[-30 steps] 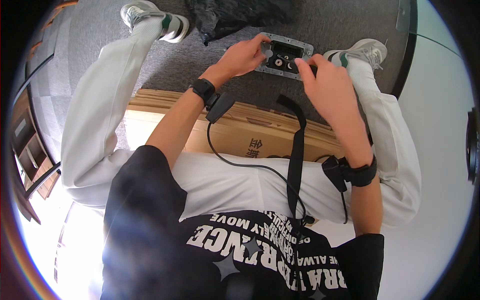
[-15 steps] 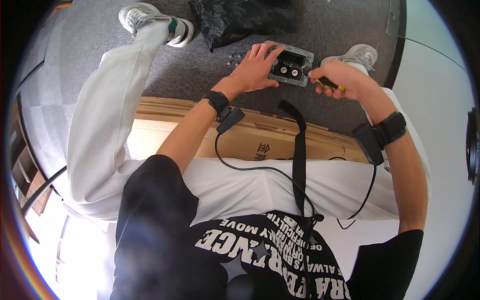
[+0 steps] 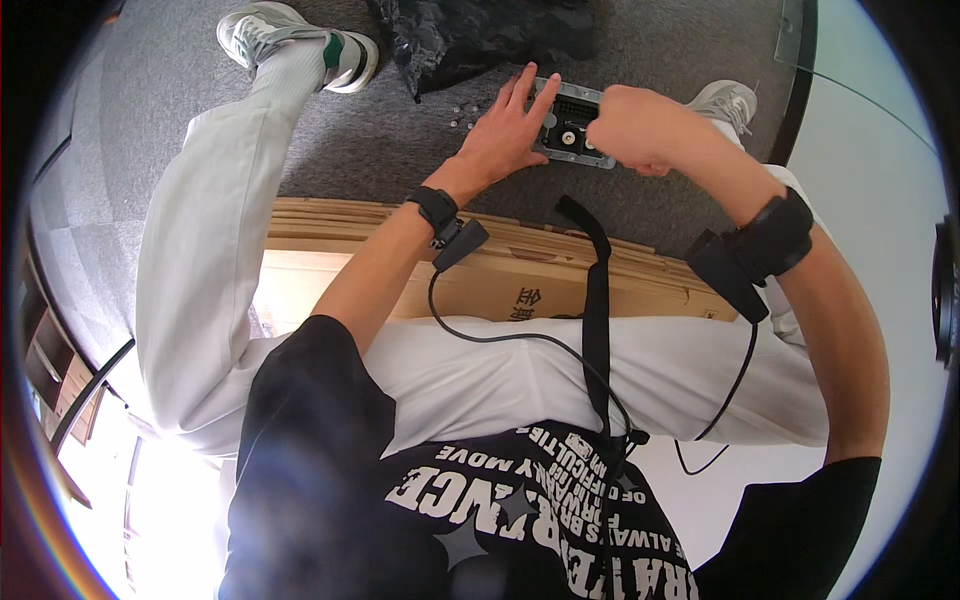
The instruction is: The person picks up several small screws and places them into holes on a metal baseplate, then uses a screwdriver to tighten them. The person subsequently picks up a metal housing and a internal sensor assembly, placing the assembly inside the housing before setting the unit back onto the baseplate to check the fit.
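Observation:
A shallow rectangular metal housing (image 3: pixel 580 159) lies on the carpet, its open top showing a black inside with two round, light-coloured parts. Across its left end my left hand (image 3: pixel 498 132) is spread, fingertips at the far edge and thumb at the near edge, gripping it. My right hand (image 3: pixel 640 128) is closed in a fist above the right end and covers that side of the housing. The black-and-yellow handled screwdriver it held half a second ago is hidden behind the fist now. Several small metal pieces (image 3: pixel 466 116), likely screws, lie left of my left hand.
A crumpled black plastic bag (image 3: pixel 480 40) lies beyond the housing. Flattened cardboard (image 3: pixel 480 280) is stacked between my legs and the housing. My shoes (image 3: pixel 355 62) flank the work at either side. A black strap (image 3: pixel 595 300) and cables hang across my lap.
My right hand has moved left and turned over the housing's right end, hiding the screwdriver handle. The left hand's fingers have lifted and spread slightly; the housing has shifted a little left.

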`<state>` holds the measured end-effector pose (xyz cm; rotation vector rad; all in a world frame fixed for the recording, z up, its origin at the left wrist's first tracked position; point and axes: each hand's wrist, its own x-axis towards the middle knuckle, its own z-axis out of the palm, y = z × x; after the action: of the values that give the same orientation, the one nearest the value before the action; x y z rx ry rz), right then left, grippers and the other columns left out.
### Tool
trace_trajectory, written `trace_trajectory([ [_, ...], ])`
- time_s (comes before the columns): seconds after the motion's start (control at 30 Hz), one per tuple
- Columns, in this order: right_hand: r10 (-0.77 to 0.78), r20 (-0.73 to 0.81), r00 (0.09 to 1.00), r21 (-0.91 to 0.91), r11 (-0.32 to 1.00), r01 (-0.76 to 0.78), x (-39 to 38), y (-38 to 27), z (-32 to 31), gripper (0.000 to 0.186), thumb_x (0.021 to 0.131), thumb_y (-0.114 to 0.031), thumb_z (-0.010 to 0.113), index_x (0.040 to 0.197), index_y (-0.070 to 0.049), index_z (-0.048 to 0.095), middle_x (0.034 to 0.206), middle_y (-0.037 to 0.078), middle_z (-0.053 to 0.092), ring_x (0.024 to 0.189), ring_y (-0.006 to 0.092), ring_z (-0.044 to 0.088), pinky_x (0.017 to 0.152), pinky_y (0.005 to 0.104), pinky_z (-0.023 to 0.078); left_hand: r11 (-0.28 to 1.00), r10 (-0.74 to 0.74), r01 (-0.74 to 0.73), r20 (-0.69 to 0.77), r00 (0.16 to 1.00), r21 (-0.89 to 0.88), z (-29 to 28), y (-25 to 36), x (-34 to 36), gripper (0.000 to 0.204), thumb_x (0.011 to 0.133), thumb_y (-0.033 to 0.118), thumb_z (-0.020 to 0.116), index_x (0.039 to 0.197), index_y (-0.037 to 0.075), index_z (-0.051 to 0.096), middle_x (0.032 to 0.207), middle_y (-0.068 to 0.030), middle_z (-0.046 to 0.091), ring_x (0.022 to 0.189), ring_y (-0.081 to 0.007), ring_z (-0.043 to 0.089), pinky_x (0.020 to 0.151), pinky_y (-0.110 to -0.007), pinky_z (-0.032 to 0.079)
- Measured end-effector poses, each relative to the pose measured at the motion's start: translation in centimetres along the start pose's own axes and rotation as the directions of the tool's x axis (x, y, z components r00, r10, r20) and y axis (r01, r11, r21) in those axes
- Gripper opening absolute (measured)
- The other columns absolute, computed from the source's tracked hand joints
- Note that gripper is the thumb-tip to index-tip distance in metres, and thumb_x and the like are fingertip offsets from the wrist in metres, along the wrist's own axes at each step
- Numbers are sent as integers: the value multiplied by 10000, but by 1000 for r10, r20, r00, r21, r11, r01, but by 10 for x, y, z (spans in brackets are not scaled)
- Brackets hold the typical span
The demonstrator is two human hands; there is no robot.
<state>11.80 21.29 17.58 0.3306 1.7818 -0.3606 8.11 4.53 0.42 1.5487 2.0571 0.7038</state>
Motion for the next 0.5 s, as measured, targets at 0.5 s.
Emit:
trace_trajectory([
  [0.5, -49, -631, 774, -207, 972, -107, -29, -25, 79, 78, 809, -74, 690, 841, -61, 760, 836, 122, 743, 787, 266, 747, 656, 350, 599, 956, 239, -258, -138, 961, -139, -17, 6, 5, 740, 822, 195, 797, 1468, 140, 441, 1535, -147, 362, 1382, -365, 404, 1124, -475, 391],
])
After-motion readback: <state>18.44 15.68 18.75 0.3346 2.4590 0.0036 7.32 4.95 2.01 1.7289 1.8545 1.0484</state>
